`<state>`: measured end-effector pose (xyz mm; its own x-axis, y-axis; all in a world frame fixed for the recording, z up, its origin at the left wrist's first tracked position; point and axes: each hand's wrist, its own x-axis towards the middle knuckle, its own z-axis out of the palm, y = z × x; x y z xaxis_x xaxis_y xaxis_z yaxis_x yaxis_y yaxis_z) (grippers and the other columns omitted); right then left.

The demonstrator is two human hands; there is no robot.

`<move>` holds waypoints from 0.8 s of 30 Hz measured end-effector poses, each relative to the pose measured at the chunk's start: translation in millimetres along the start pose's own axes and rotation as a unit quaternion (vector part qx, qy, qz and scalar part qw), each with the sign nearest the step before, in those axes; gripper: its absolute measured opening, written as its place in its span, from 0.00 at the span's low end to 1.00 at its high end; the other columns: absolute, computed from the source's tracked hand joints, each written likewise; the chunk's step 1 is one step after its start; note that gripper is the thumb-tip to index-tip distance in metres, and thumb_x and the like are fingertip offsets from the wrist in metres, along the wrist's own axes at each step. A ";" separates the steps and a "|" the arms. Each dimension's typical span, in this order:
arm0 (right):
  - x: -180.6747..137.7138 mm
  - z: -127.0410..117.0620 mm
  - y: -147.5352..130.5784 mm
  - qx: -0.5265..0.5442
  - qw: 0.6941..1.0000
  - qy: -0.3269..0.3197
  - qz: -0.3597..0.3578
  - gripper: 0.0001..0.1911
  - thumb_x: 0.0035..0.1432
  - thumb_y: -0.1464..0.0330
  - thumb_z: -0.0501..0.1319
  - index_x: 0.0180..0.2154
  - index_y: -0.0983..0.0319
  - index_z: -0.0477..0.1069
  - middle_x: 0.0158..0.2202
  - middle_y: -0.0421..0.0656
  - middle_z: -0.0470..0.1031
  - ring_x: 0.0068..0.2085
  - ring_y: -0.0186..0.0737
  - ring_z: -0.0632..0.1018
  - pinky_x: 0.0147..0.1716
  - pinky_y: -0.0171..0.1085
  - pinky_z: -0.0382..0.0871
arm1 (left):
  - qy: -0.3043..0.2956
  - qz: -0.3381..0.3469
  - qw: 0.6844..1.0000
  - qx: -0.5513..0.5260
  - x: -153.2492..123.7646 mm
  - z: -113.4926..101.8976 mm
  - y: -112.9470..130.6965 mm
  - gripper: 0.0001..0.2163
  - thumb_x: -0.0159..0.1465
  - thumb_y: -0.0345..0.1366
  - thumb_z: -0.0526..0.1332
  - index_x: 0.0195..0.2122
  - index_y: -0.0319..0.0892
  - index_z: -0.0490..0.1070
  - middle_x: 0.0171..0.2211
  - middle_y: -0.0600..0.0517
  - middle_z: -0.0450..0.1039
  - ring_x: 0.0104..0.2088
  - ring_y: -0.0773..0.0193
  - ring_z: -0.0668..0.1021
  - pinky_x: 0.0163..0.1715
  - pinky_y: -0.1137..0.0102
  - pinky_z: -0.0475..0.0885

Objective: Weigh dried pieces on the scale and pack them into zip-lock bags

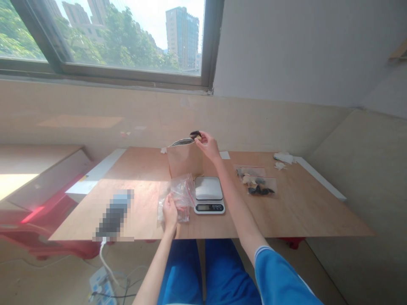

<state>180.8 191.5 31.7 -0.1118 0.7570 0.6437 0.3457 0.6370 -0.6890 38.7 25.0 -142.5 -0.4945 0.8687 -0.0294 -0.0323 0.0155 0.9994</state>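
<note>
My right hand (209, 146) is raised at the mouth of a standing brown paper bag (184, 160), its fingers pinching a small bunch of dark, dried-looking pieces (195, 134) with a pale bit among them. What they are exactly, I cannot tell. The paper bag's top is open and shows a silvery lining. Lower down, my left hand (171, 213) is closed on a clear zip bag (183, 186) with a red seal line. More clear bags (182, 215) lie under and beside it. A kitchen scale (208, 189) with a bare steel plate stands just right of the zip bag.
Two filled zip bags (262, 187) with dark and pale pieces lie right of my forearm. White scraps (284, 158) are at the back right. A blurred phone-like object (114, 216) with a white cable (104, 256) lies left. Red stools (51, 228) stand beside the wooden table (302, 212).
</note>
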 end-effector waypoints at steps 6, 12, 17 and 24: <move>14.2 22.3 8.4 -0.109 0.989 -0.076 -0.059 0.15 0.55 0.65 0.56 0.44 0.64 0.69 0.39 0.46 0.72 0.38 0.37 0.72 0.40 0.36 0.66 | -0.005 0.008 1.000 0.003 -1.6 0.4 2.5 0.23 0.60 0.55 0.46 0.38 0.38 0.65 0.23 0.52 0.69 0.14 0.67 0.72 0.13 0.72 0.66; 7.7 20.2 11.3 -0.131 0.983 -0.119 -0.043 0.15 0.59 0.64 0.53 0.45 0.64 0.69 0.38 0.44 0.69 0.39 0.36 0.72 0.43 0.35 0.64 | -0.008 0.005 1.000 0.004 -3.7 1.5 7.9 0.22 0.60 0.55 0.47 0.34 0.39 0.64 0.25 0.50 0.71 0.13 0.68 0.72 0.13 0.72 0.66; 4.7 15.8 5.2 -0.146 0.977 -0.139 -0.062 0.15 0.61 0.66 0.50 0.44 0.63 0.70 0.39 0.44 0.68 0.43 0.37 0.71 0.47 0.36 0.62 | -0.003 0.006 1.000 0.007 -4.4 1.6 9.7 0.22 0.59 0.56 0.47 0.32 0.39 0.63 0.24 0.51 0.71 0.13 0.68 0.71 0.13 0.72 0.66; -9.3 15.1 -9.5 -0.176 0.978 -0.095 -0.066 0.16 0.63 0.65 0.48 0.47 0.62 0.67 0.47 0.48 0.66 0.50 0.42 0.66 0.51 0.41 0.57 | -0.004 0.010 1.000 0.007 -1.5 1.0 3.2 0.26 0.59 0.56 0.47 0.43 0.36 0.65 0.25 0.50 0.71 0.13 0.68 0.71 0.14 0.72 0.66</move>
<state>164.6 180.6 27.2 -0.3376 0.7059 0.6227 0.6113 0.6675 -0.4252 40.2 24.2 -139.3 -0.4875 0.8731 -0.0085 -0.0093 0.0046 0.9999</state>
